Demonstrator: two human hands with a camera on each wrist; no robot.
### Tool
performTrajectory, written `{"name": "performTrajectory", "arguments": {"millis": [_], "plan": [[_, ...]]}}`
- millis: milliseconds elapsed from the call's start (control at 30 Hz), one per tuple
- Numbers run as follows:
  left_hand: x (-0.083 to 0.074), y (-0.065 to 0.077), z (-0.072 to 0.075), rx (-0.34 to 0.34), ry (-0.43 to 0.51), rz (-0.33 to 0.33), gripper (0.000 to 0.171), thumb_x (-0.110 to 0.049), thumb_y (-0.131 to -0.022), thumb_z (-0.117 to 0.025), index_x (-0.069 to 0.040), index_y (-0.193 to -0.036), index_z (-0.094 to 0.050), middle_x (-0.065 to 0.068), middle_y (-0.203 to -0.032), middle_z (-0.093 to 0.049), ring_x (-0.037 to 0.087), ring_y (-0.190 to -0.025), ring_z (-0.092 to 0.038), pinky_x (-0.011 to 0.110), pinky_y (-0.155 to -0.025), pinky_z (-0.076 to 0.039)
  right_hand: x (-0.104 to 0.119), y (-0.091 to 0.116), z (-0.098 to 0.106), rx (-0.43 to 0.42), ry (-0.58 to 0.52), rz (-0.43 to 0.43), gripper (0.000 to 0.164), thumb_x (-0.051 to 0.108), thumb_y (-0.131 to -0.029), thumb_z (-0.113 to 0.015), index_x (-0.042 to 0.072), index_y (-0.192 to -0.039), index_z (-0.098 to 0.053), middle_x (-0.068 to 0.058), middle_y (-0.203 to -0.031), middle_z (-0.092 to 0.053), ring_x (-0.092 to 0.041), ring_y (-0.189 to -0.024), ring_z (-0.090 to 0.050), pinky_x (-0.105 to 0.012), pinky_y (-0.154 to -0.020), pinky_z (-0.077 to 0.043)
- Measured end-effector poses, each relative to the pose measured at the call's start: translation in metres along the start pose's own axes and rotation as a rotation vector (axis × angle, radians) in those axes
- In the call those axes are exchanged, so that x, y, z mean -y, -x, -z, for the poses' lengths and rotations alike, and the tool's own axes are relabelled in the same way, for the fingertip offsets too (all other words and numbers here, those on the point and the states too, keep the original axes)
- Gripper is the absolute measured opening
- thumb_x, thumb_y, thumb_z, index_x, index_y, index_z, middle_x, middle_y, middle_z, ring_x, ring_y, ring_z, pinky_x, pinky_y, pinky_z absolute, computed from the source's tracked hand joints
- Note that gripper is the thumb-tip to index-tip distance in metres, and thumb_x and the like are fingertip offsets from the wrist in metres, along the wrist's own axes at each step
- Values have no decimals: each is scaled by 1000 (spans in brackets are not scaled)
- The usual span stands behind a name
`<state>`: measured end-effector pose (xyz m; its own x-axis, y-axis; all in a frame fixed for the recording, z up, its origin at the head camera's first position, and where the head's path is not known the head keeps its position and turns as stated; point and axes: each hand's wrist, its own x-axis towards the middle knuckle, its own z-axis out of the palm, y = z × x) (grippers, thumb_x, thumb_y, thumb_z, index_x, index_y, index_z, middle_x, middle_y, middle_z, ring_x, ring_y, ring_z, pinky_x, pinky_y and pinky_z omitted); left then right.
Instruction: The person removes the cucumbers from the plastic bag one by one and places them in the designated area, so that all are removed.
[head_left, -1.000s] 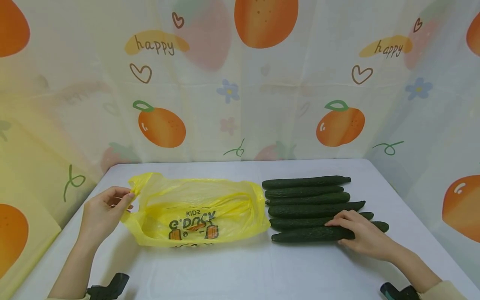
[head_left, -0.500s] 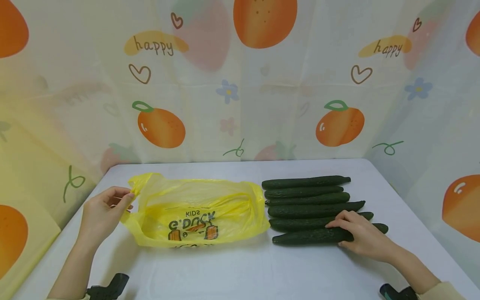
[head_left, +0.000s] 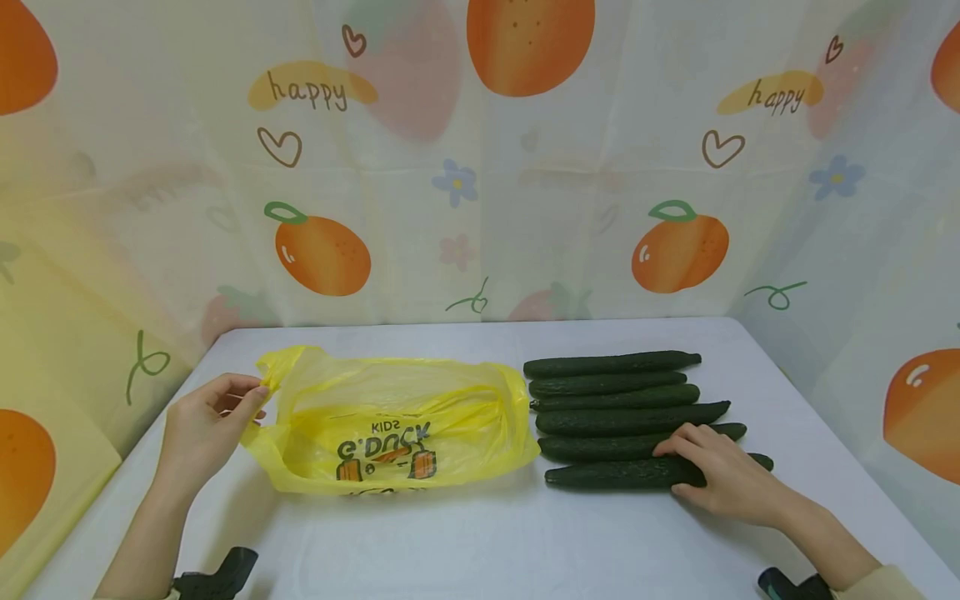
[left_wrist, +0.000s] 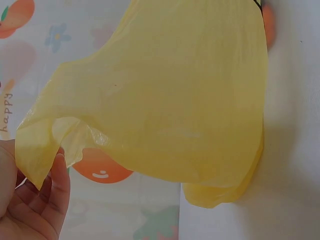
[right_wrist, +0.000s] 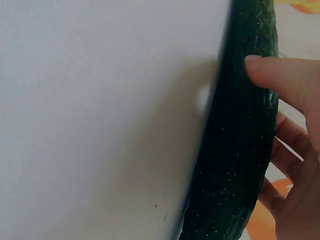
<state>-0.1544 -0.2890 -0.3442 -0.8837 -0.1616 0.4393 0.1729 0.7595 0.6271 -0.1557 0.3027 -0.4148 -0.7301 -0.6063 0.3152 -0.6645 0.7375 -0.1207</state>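
At the left of the table, my left hand point(head_left: 206, 429) pinches the corner of a yellow plastic bag point(head_left: 480, 425) between thumb and fingers. The left wrist view shows the pinched bag point(left_wrist: 190, 100) hanging from that hand point(left_wrist: 37, 200), its edge spread out. To the right, my right hand point(head_left: 727, 475) grips the nearest cucumber point(head_left: 615, 476), thumb on the near side and fingers over the far side. That same cucumber point(right_wrist: 227, 150) fills much of the right wrist view, with the thumb of the right hand point(right_wrist: 300, 130) pressed on it.
Several more dark green cucumbers point(head_left: 611, 364) lie side by side behind the gripped one, right of the bag's end. All rest on a white-covered table point(head_left: 465, 542). A fruit-printed curtain point(head_left: 525, 242) closes off the back and both sides.
My right hand and the nearest cucumber have shifted very slightly; the cucumber's right end shows a little less. The left hand and the bag have stayed put.
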Motion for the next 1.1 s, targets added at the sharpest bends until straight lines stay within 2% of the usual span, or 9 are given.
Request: {"name": "performTrajectory", "arguments": {"millis": [333, 567, 900, 1100], "plan": [[0, 0, 0, 9, 3, 15, 15, -23, -87, -65, -8, -92, -66, -16, -72, -60, -6, -58, -57, 17, -45, -44, -1, -4, 4, -58, -8, 27, 46, 16, -65, -82, 21, -106, -62, 16, -99, -55, -6, -90, -52, -32, -69, -46], [1, 1, 2, 8, -2, 5, 16, -24, -87, -65, -10, -93, -66, -19, -72, -58, -9, -60, -55, 17, -44, -42, -2, -12, 10, -83, -15, 39, 39, 11, -67, -79, 16, -102, -63, 11, -97, -59, -8, -87, -54, -30, -69, -48], [1, -1, 10, 15, -33, -2, 20, -28, -87, -63, -11, -97, -66, -26, -78, -55, -13, -66, -53, 9, -57, -43, -10, -22, 30, -130, 0, 32, 38, 4, -69, -76, 10, -104, -63, 6, -97, -62, -11, -90, -56, -31, -75, -47], [-1, -2, 19, 45, 17, -21, 20, -25, -89, -61, -8, -98, -65, -18, -80, -62, -9, -68, -56, 9, -58, -46, -15, -26, 39, -163, 47, 15, 41, 5, -67, -77, 9, -105, -62, 2, -93, -63, -15, -83, -59, -34, -68, -49]]}}
